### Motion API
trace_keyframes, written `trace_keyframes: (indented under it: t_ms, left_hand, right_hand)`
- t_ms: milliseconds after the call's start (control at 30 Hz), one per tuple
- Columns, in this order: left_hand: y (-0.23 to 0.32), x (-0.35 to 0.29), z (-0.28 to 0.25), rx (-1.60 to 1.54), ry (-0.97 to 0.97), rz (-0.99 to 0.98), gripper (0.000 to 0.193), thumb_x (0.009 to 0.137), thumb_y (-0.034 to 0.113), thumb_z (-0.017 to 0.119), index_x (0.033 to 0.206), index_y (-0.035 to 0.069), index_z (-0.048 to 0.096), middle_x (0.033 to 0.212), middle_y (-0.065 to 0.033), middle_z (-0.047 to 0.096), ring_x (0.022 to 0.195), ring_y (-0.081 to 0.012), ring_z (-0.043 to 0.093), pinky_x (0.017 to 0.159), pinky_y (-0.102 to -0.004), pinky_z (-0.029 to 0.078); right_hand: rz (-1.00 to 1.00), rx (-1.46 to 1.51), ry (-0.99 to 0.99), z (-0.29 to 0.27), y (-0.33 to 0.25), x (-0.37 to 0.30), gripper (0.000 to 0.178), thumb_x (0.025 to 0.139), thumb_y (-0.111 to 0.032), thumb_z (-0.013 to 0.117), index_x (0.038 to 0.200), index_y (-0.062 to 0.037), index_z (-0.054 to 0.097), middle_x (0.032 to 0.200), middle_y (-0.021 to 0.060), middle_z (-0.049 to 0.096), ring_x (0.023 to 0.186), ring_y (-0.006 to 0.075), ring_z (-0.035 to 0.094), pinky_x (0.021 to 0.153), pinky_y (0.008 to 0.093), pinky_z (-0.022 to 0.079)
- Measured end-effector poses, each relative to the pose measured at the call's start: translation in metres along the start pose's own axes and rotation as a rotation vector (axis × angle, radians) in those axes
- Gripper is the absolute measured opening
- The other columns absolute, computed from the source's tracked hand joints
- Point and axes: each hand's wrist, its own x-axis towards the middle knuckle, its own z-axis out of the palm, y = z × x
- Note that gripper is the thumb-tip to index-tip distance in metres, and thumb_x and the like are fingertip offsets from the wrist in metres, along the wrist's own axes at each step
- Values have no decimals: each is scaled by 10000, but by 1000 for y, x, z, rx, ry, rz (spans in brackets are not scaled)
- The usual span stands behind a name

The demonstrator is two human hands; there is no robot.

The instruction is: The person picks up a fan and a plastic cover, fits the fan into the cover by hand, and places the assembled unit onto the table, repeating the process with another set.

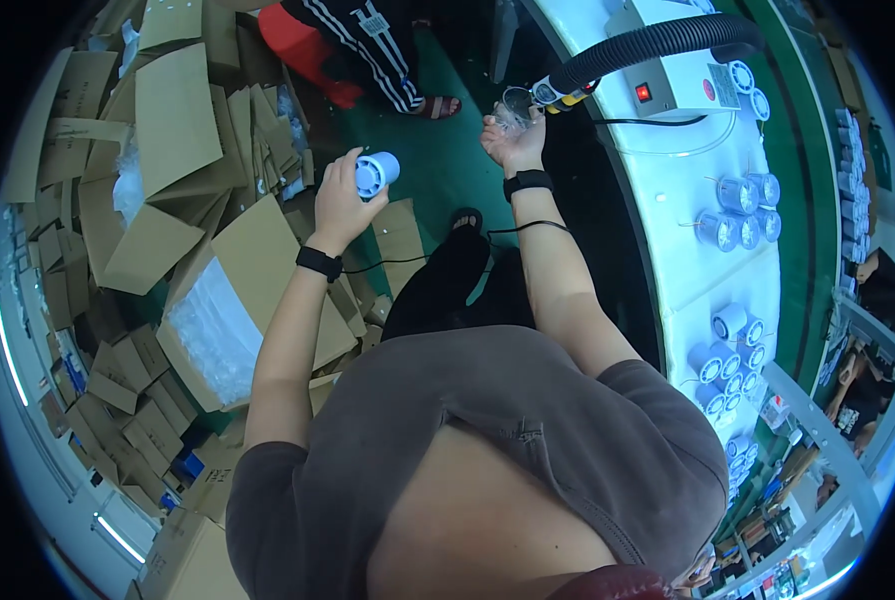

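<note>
My left hand (pixel 340 203) is closed around a pale blue-white plastic cylinder (pixel 378 174) whose slotted round end faces right. Palm up, my right hand (pixel 514 145) has its fingers curled round a clear, thin plastic piece (pixel 510 122); whether it is a cup or a wrapper I cannot make out. Just above that hand is the nozzle (pixel 545 93) of a black corrugated hose (pixel 657 52). The hose belongs to a white box-shaped machine (pixel 672 65) with a lit red switch. Dark bands circle both wrists, and each has a thin cord.
A white-covered table (pixel 657 250) runs down the right, with groups of similar cylinders (pixel 737 210) on it. To the left, an open carton (pixel 267 260) holding clear plastic stands among piled cardboard (pixel 177 120). Ahead, a person in striped trousers (pixel 367 45) is near a red stool (pixel 302 50).
</note>
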Motion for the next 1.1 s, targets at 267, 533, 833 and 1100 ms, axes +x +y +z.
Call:
trace_keyframes:
  t_ms: [267, 533, 833, 1100]
  left_hand:
    - [23, 55, 27, 20, -131, 173, 594, 587, 227, 638, 1089, 4, 413, 948, -162, 496, 889, -303, 478, 761, -353, 408]
    - [101, 124, 99, -80, -257, 144, 801, 563, 255, 656, 1210, -6, 263, 877, -198, 537, 828, -337, 527, 724, -371, 436]
    - [70, 77, 120, -445, -196, -191, 562, 662, 340, 588, 1112, 45, 428, 880, -160, 550, 765, -279, 559, 617, -355, 457]
    - [140, -13, 18, -1977, -577, -898, 371, 796, 409, 396, 919, 71, 484, 700, -54, 522, 534, -147, 451, 421, -199, 314]
  right_hand:
    - [-179, -738, 59, -4, -15, -38, 453, 787, -442, 356, 889, -29, 509, 598, 125, 516, 462, 156, 439, 412, 230, 317]
    - [-542, -1139, 248, -56, -47, -178, 399, 822, -341, 362, 943, -1, 531, 573, 56, 548, 424, 91, 454, 393, 190, 336]
    - [-478, -742, 270, -97, -46, -273, 409, 839, -356, 334, 975, -14, 510, 644, 92, 568, 471, 133, 490, 407, 203, 360]
    - [-507, -846, -132, -12, -25, -281, 395, 815, -339, 428, 1054, -31, 489, 773, 97, 572, 647, 146, 544, 526, 232, 436]
